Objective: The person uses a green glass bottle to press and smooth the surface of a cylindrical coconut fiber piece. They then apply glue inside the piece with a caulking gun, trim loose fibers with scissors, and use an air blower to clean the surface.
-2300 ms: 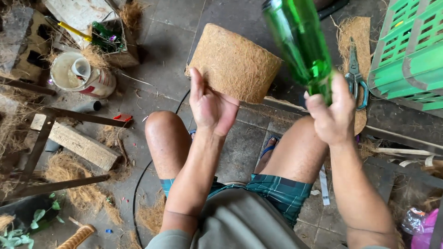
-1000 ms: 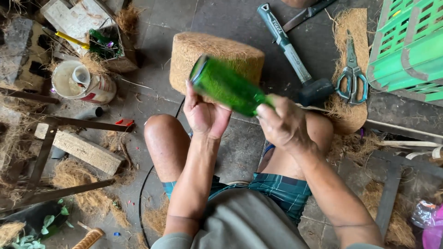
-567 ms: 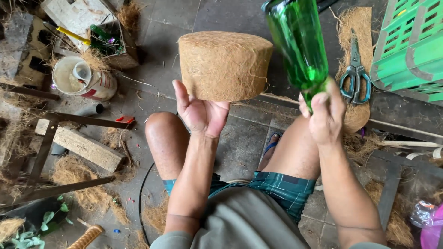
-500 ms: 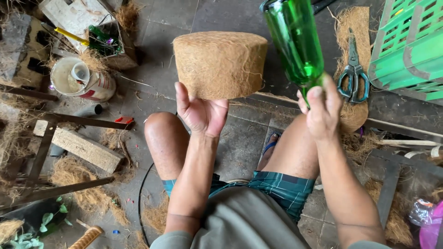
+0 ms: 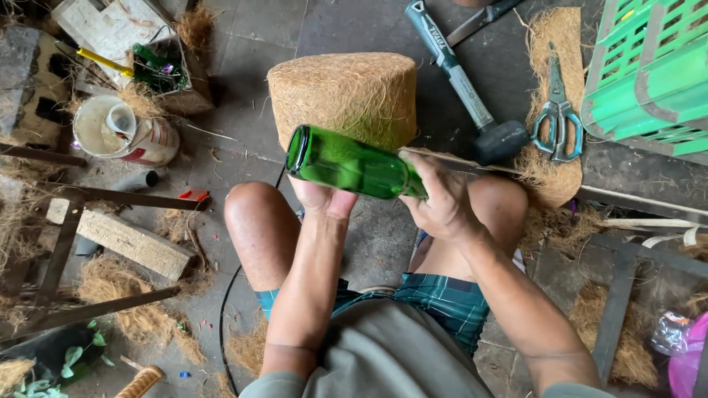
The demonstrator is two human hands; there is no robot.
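Note:
A green glass bottle (image 5: 346, 162) lies nearly level in front of me, its base pointing left. My right hand (image 5: 442, 203) is closed around its neck end. My left hand (image 5: 324, 200) is palm up under the bottle and holds the bottom of a brown coconut-fibre pot (image 5: 343, 96), a round tub shape. The bottle's body rests across the front of the pot, right above my left palm. Both my bare knees flank the hands.
A rubber mallet (image 5: 464, 81) and scissors (image 5: 557, 110) lie on fibre mats at the upper right, beside a green plastic crate (image 5: 649, 66). A white tin (image 5: 122, 133), wood pieces (image 5: 122, 239) and loose fibre clumps lie to the left on the concrete floor.
The bottle, held upright and raised at the right half a second ago, has swung down to lie level against the fibre pot. My left hand keeps holding the pot.

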